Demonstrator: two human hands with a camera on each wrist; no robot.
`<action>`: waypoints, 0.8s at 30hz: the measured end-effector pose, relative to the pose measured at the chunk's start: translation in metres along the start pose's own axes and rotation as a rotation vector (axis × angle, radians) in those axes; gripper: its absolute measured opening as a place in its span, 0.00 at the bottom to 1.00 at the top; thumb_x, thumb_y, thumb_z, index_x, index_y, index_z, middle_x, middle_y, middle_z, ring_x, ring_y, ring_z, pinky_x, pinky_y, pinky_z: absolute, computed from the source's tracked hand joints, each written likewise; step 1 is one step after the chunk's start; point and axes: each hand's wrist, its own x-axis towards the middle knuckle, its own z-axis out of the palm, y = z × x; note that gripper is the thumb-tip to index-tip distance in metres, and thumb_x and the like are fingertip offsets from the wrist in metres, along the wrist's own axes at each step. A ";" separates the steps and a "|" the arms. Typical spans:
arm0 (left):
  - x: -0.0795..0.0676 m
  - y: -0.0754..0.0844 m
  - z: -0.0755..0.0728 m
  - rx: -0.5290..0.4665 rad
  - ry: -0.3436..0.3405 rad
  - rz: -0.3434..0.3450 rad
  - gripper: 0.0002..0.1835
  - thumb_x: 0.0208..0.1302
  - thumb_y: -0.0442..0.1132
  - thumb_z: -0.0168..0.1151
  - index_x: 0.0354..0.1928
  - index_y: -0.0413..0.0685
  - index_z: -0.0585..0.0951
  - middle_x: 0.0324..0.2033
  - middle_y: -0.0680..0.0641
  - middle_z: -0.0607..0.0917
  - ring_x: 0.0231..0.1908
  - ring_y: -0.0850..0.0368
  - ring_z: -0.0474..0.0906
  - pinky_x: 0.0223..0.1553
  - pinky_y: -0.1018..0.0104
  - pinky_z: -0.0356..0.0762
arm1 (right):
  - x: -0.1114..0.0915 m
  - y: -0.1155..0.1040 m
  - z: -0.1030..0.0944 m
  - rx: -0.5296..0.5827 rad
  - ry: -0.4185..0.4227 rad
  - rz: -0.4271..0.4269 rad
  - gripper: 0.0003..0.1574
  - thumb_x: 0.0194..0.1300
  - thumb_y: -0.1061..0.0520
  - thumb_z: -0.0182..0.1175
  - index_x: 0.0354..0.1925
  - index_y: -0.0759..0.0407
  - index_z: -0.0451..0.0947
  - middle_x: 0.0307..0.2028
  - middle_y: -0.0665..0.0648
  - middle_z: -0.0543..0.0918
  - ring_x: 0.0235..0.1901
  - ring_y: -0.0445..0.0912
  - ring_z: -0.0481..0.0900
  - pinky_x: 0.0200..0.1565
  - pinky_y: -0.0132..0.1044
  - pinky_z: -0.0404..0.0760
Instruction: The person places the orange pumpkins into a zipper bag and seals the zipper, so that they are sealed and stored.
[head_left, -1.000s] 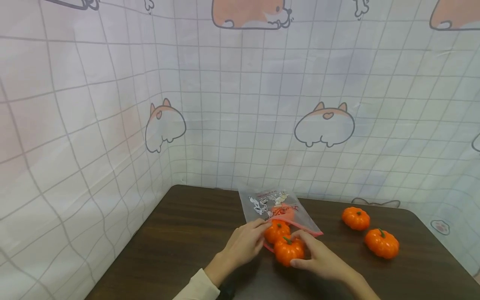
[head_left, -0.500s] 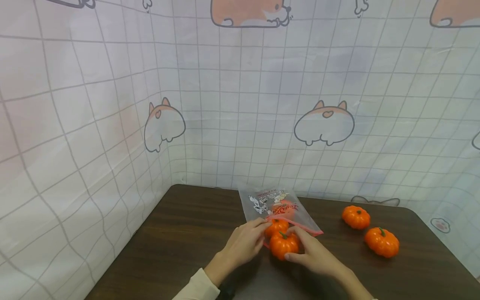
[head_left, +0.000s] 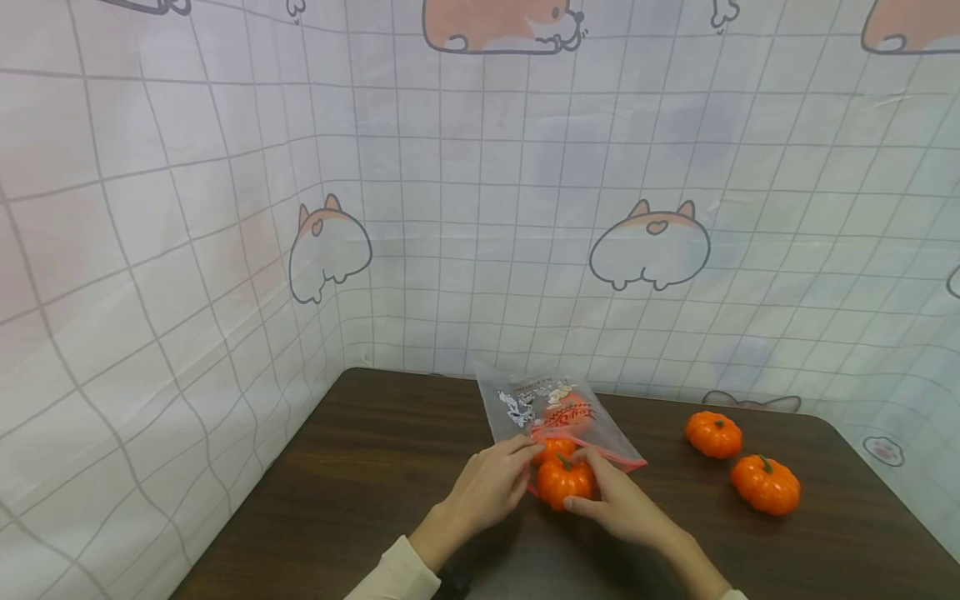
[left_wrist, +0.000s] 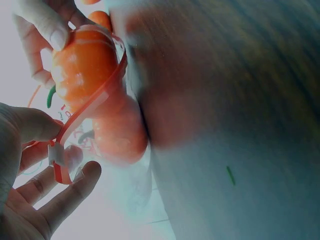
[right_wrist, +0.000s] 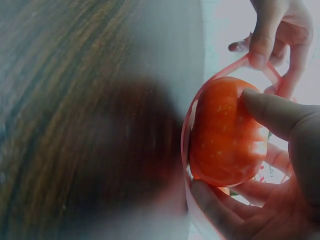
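A clear zip bag (head_left: 603,429) with a red-edged mouth lies on the table, its opening facing me. My left hand (head_left: 483,492) pinches the left end of its red edge (left_wrist: 92,105), by a white slider (left_wrist: 56,154). In my right hand (head_left: 630,508), thumb and fingers grip a small orange toy pumpkin (head_left: 564,485) with a green stem. The right wrist view shows this pumpkin (right_wrist: 227,132) within the loop of the bag's mouth. Just behind it sits a second pumpkin (head_left: 555,452), partly hidden. Deeper in the bag, a third pumpkin (head_left: 570,412) shows through the printed plastic.
Two more orange pumpkins, one farther back (head_left: 713,435) and one nearer (head_left: 765,485), stand on the right of the dark wooden table (head_left: 360,467). A white grid-patterned cloth (head_left: 480,208) with dog drawings encloses the back and sides.
My right hand has moved the gripped pumpkin forward and slightly left, up against the bag's mouth and the pumpkin behind. My left hand stays at the bag's edge.
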 end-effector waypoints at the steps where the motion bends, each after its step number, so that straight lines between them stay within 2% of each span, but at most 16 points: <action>1: 0.000 0.000 0.000 0.004 -0.002 -0.001 0.20 0.64 0.36 0.67 0.59 0.50 0.84 0.53 0.53 0.86 0.48 0.57 0.86 0.47 0.63 0.85 | 0.001 0.000 0.001 0.000 0.001 0.007 0.37 0.64 0.44 0.70 0.62 0.59 0.69 0.59 0.61 0.81 0.59 0.56 0.80 0.61 0.61 0.75; 9: 0.000 0.001 0.000 0.022 -0.027 -0.015 0.21 0.65 0.36 0.67 0.60 0.51 0.83 0.55 0.54 0.86 0.47 0.58 0.86 0.47 0.63 0.85 | 0.005 0.003 0.009 -0.045 0.038 0.045 0.35 0.60 0.47 0.74 0.60 0.56 0.72 0.58 0.59 0.82 0.59 0.58 0.81 0.61 0.62 0.75; 14: 0.000 0.001 0.000 0.025 -0.025 -0.006 0.21 0.65 0.36 0.67 0.60 0.50 0.83 0.55 0.53 0.86 0.47 0.58 0.85 0.48 0.64 0.85 | 0.006 -0.002 0.013 -0.157 0.076 0.084 0.35 0.57 0.46 0.76 0.59 0.52 0.75 0.58 0.56 0.83 0.57 0.57 0.82 0.58 0.61 0.78; 19: 0.000 0.001 -0.001 0.021 -0.029 -0.005 0.21 0.65 0.37 0.67 0.60 0.50 0.83 0.56 0.53 0.86 0.48 0.58 0.85 0.49 0.63 0.84 | 0.006 -0.007 0.015 -0.286 0.121 0.077 0.35 0.55 0.44 0.77 0.58 0.52 0.78 0.56 0.56 0.84 0.54 0.58 0.83 0.52 0.61 0.81; 24: 0.000 0.001 0.000 0.008 -0.023 -0.009 0.20 0.66 0.37 0.67 0.60 0.50 0.84 0.55 0.54 0.86 0.48 0.57 0.85 0.49 0.63 0.85 | 0.008 -0.010 0.016 -0.335 0.150 0.073 0.35 0.54 0.43 0.77 0.57 0.52 0.79 0.56 0.58 0.85 0.54 0.59 0.83 0.50 0.62 0.81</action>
